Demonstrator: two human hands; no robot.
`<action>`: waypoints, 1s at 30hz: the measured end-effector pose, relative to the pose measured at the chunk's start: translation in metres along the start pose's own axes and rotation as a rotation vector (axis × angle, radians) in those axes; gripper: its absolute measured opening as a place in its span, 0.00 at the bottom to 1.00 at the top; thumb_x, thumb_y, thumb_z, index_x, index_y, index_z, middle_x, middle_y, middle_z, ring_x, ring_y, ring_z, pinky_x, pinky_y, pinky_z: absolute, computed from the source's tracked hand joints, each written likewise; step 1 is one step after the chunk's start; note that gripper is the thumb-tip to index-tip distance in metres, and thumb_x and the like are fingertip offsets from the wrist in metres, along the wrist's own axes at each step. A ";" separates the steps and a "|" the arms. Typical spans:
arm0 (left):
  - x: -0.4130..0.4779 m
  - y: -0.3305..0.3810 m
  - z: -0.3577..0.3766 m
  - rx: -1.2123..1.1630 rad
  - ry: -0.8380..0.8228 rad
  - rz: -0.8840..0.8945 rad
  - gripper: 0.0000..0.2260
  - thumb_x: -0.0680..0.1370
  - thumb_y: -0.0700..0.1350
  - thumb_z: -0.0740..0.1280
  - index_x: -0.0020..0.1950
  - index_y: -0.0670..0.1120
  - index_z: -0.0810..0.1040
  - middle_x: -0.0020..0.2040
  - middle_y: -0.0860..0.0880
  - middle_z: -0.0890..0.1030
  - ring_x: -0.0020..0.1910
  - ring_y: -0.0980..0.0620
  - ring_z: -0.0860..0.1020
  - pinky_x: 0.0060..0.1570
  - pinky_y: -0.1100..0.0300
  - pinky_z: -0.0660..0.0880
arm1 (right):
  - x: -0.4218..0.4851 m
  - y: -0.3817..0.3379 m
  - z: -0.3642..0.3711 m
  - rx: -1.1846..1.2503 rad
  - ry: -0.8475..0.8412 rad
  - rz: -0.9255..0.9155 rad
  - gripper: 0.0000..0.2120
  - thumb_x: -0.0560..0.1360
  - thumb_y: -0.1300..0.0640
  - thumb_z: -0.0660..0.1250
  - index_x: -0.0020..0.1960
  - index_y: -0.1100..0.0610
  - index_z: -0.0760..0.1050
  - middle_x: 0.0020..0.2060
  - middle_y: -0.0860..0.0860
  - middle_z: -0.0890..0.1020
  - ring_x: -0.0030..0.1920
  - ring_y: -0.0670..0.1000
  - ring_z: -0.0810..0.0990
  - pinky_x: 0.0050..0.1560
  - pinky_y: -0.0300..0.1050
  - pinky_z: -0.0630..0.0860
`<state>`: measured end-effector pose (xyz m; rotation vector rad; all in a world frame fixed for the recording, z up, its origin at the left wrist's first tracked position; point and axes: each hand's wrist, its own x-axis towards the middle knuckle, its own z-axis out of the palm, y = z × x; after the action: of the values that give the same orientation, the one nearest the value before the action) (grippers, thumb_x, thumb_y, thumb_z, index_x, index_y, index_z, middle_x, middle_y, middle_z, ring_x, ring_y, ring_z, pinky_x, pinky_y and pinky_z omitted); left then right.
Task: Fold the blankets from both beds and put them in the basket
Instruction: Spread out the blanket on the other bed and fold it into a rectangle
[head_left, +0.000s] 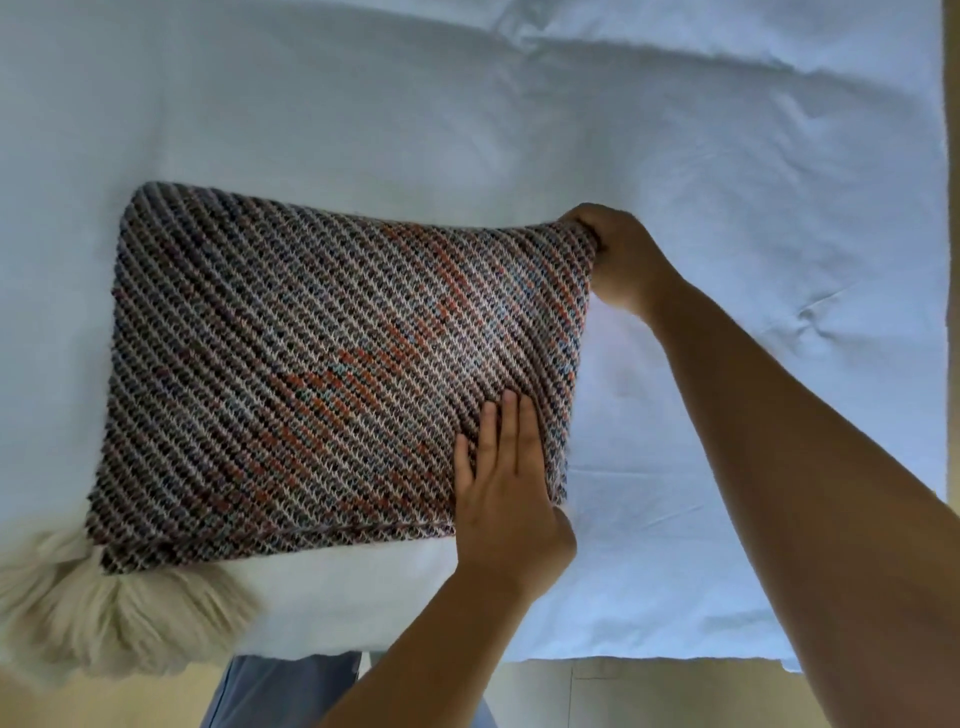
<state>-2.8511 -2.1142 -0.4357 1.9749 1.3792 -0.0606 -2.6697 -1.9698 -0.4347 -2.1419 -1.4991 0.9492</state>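
Note:
A knitted blanket (311, 353) with diagonal brown, white, blue and orange stripes lies folded into a rectangle on the white bed sheet (519, 130). Cream tassels (109, 618) hang from its near left corner over the bed's edge. My left hand (506, 493) lies flat on the blanket's near right part, fingers together and stretched out. My right hand (618, 254) pinches the far right corner of the blanket, which is lifted slightly off the sheet. No basket is in view.
The sheet is wrinkled at the far right. The bed's near edge runs along the bottom, with a tan floor (649, 696) below it. My blue trouser leg (280, 691) shows at the bottom centre.

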 end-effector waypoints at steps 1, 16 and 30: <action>0.000 -0.002 0.003 0.056 -0.008 0.020 0.43 0.69 0.49 0.60 0.72 0.49 0.30 0.74 0.51 0.33 0.69 0.54 0.25 0.64 0.55 0.22 | 0.005 0.001 0.006 0.120 -0.010 0.096 0.10 0.72 0.68 0.63 0.51 0.60 0.78 0.49 0.57 0.81 0.49 0.55 0.78 0.51 0.47 0.73; 0.022 -0.068 -0.073 0.076 0.266 0.373 0.18 0.76 0.45 0.55 0.60 0.41 0.77 0.59 0.44 0.79 0.61 0.44 0.74 0.60 0.42 0.70 | -0.089 -0.036 0.090 -0.404 0.505 -0.272 0.25 0.77 0.54 0.58 0.70 0.65 0.64 0.69 0.64 0.67 0.71 0.64 0.62 0.71 0.59 0.53; 0.046 -0.142 -0.125 0.323 0.283 0.063 0.28 0.78 0.57 0.46 0.75 0.45 0.54 0.75 0.42 0.57 0.74 0.43 0.54 0.69 0.45 0.42 | -0.084 -0.078 0.113 -0.443 0.334 0.072 0.31 0.78 0.45 0.49 0.75 0.56 0.42 0.76 0.55 0.46 0.74 0.56 0.41 0.70 0.61 0.38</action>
<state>-2.9936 -1.9818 -0.4366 2.3664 1.5617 0.0287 -2.8195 -2.0278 -0.4395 -2.5144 -1.5727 0.2635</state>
